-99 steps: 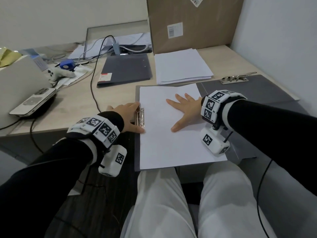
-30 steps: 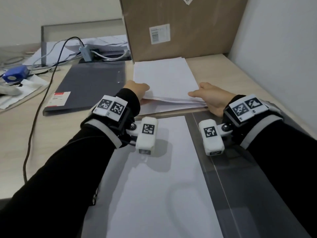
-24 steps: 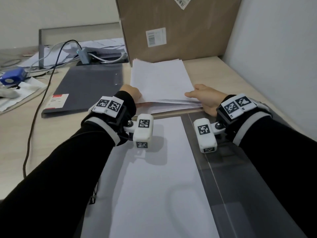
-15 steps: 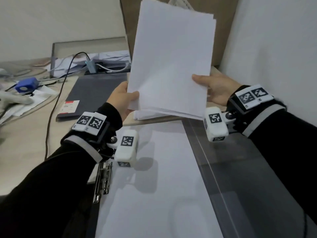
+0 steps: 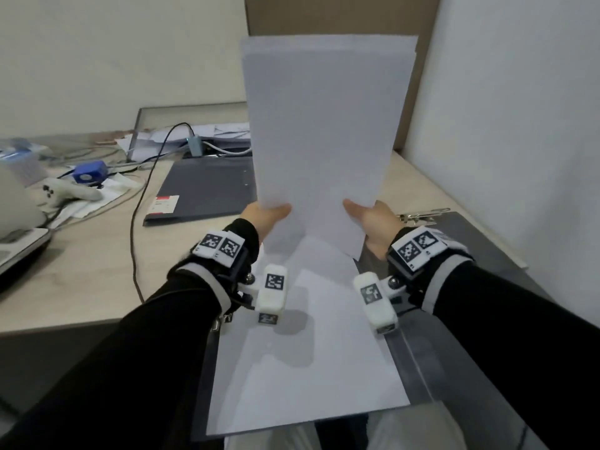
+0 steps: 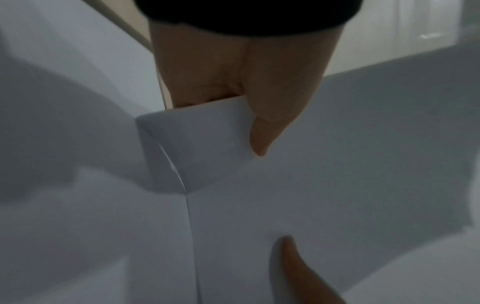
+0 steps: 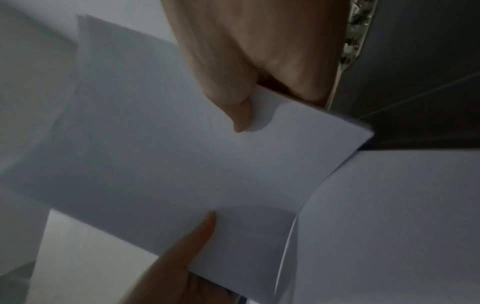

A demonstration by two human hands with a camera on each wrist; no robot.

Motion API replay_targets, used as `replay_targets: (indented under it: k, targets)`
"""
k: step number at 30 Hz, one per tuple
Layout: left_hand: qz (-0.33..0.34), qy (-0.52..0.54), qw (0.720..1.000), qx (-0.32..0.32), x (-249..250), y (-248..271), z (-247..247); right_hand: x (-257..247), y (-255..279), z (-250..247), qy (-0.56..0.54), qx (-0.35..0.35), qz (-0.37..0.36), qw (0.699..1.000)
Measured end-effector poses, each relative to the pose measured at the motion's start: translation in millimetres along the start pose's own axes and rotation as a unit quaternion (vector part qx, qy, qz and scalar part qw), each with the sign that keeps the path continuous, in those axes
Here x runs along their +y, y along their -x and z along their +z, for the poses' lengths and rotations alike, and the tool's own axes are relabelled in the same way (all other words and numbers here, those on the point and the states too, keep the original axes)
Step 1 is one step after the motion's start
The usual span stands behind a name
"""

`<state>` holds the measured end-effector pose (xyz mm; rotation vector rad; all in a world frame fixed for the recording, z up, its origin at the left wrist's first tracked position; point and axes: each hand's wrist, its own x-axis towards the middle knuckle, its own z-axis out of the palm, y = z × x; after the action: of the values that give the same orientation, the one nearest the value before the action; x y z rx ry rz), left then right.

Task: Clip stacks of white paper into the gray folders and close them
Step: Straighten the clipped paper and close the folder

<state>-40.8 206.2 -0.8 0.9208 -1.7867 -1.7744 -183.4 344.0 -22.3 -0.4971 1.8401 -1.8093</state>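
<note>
I hold a stack of white paper upright above the open gray folder. My left hand grips the stack's lower left edge, thumb in front. My right hand grips its lower right edge the same way. The stack's bottom edge rests on or hangs just over the white sheets lying in the folder. The left wrist view shows my thumb pressed on the stack; the right wrist view shows my right thumb on the stack. The folder's metal clip lies beside my right hand.
A closed gray folder lies at the back left with a black cable running past it. A cardboard box stands behind the paper. A laptop, a blue device and loose papers crowd the left. A wall is close on the right.
Both hands took a stack from the pile at the back, lifted it, stood it upright and brought it toward me over the open folder.
</note>
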Motion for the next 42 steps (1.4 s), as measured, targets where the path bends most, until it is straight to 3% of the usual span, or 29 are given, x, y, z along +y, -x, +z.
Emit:
replay_targets:
  k: [5, 8, 9, 11, 13, 17, 19, 31, 32, 34, 36, 37, 39, 42]
  targets:
    - [0.028, -0.13, 0.99, -0.05, 15, 20, 11, -37, 41, -21, 0.11, 0.096, -0.059, 0.988]
    - [0.021, -0.259, 0.961, -0.099, 14, 36, 25, -34, 53, -62, 0.155, 0.145, -0.068, 0.975]
    - [0.029, -0.333, 0.934, -0.126, 12, 43, 33, -31, 59, -76, 0.166, 0.16, -0.06, 0.971]
    - [0.039, -0.487, 0.854, -0.18, 6, 58, 52, -22, 72, -105, 0.185, 0.192, -0.036, 0.963]
    - [0.034, -0.57, 0.788, -0.231, 0, 69, 71, -14, 84, -129, 0.2, 0.219, -0.007, 0.955]
    - [0.054, -0.655, 0.703, -0.272, -20, 74, 89, -8, 101, -157, 0.192, 0.239, 0.051, 0.95]
    - [0.08, -0.674, 0.681, -0.274, -24, 77, 90, -8, 106, -165, 0.196, 0.23, 0.07, 0.951]
    - [0.022, -0.602, 0.754, -0.262, -11, 75, 29, 16, 118, -141, 0.166, 0.115, 0.123, 0.972]
    - [0.02, -0.586, 0.772, -0.245, -11, 75, 28, 15, 120, -138, 0.165, 0.103, 0.127, 0.973]
    - [0.024, -0.485, 0.851, -0.2, -8, 75, 34, 16, 120, -132, 0.164, 0.079, 0.133, 0.974]
    - [0.012, -0.297, 0.942, -0.158, -6, 73, 48, 15, 121, -128, 0.152, 0.061, 0.137, 0.977]
    - [-0.007, -0.219, 0.964, -0.15, -3, 76, 56, 14, 122, -127, 0.145, 0.053, 0.143, 0.978]
    - [-0.039, -0.141, 0.977, -0.155, 3, 77, 72, 10, 127, -126, 0.136, 0.043, 0.154, 0.978]
    - [-0.029, -0.184, 0.971, -0.147, 6, 74, 86, 7, 135, -134, 0.118, 0.037, 0.157, 0.98]
